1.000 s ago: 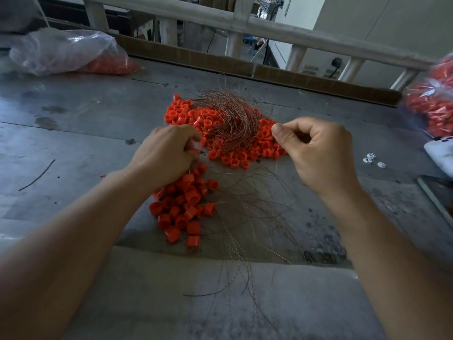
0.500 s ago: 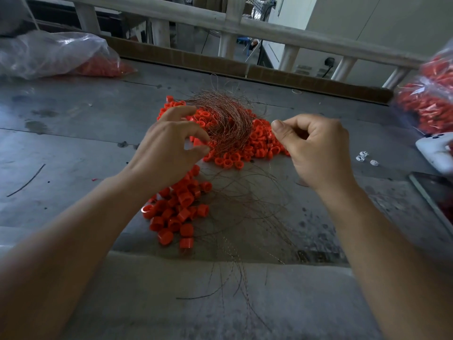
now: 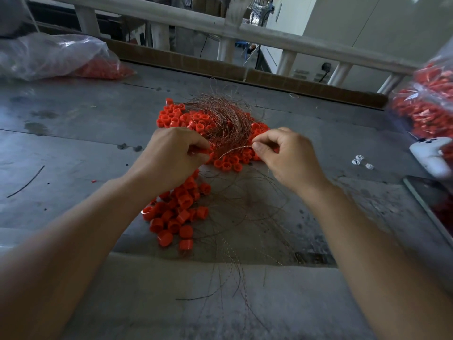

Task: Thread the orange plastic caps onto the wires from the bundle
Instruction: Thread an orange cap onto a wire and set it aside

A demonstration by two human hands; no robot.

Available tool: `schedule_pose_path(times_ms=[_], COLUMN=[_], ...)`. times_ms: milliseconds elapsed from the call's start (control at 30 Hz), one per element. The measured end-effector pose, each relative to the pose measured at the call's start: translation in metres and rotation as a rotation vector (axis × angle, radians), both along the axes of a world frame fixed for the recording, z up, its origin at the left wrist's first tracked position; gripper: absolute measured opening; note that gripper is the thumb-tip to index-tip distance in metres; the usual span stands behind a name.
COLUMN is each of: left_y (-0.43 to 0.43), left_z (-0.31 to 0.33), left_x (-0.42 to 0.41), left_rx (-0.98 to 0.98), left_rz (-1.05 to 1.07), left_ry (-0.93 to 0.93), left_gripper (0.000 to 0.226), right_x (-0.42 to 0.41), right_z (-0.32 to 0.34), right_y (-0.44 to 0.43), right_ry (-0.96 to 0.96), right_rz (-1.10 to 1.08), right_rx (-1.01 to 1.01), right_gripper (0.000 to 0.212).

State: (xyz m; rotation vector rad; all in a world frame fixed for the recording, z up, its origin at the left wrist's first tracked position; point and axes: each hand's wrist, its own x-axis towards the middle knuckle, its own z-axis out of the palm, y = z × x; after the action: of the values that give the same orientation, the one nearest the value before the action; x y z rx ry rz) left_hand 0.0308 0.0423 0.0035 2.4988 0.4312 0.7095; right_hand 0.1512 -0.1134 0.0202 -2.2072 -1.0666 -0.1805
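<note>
A heap of orange plastic caps [image 3: 176, 120] lies on the grey table [image 3: 73, 133], with a bundle of thin coppery wires [image 3: 226, 119] curled on top of it. My left hand [image 3: 171, 158] pinches one orange cap [image 3: 205, 151] between thumb and fingers. My right hand [image 3: 286, 155] pinches a twisted wire [image 3: 235, 151] whose free end points left toward that cap. A second pile of caps [image 3: 179, 214] with wires trailing from them sits below my left hand, near the table's front.
A clear bag of orange caps [image 3: 61, 57] lies at the back left, another bag [image 3: 429, 99] at the right edge. A white device [image 3: 431, 155] and small white scraps [image 3: 360, 161] sit at the right. Loose wires [image 3: 232, 266] hang over the front edge. A railing [image 3: 245, 30] runs behind.
My left hand picked a cap out of the heap and raised it. My right hand came left toward it, now holding out a wire whose end points at the cap.
</note>
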Motion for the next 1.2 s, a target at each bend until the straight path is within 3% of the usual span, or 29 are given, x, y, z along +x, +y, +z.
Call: schedule_pose_path(times_ms=[200,367,467,633,767,1000,1200], left_y=[-0.001,-0.004,-0.005,-0.004,-0.007,-0.010,-0.012], left_z=[0.006,0.011,0.011,0.011,0.012,0.013,0.012], left_x=[-0.005,-0.009,-0.011,-0.014,-0.015,-0.017,-0.017], left_rx=[0.027,0.020,0.002,-0.010,-0.007,-0.017,-0.026], left_rz=[0.070,0.078,0.075,0.070,0.055,0.050,0.051], left_ry=[-0.070,-0.107,-0.103,-0.114,-0.112,-0.085,-0.092], left_gripper=[0.019,0.017,0.017,0.017,0.017,0.017,0.017], right_x=[0.001,0.003,0.004,-0.005,-0.006,0.005,0.011], right_z=[-0.010,-0.017,-0.017,-0.007,-0.003,-0.007,-0.011], right_y=[0.022,0.027,0.025,0.017,0.012,0.009,0.005], right_ry=[-0.211,-0.194,-0.210,-0.286,-0.224,-0.153,-0.128], right_rz=[0.144,0.205,0.191,0.195,0.126,-0.028,-0.022], right_rx=[-0.258,-0.387,-0.328,0.025,0.142,0.049,-0.181], right_gripper=[0.029,0.040,0.039,0.015,0.011,0.019,0.015])
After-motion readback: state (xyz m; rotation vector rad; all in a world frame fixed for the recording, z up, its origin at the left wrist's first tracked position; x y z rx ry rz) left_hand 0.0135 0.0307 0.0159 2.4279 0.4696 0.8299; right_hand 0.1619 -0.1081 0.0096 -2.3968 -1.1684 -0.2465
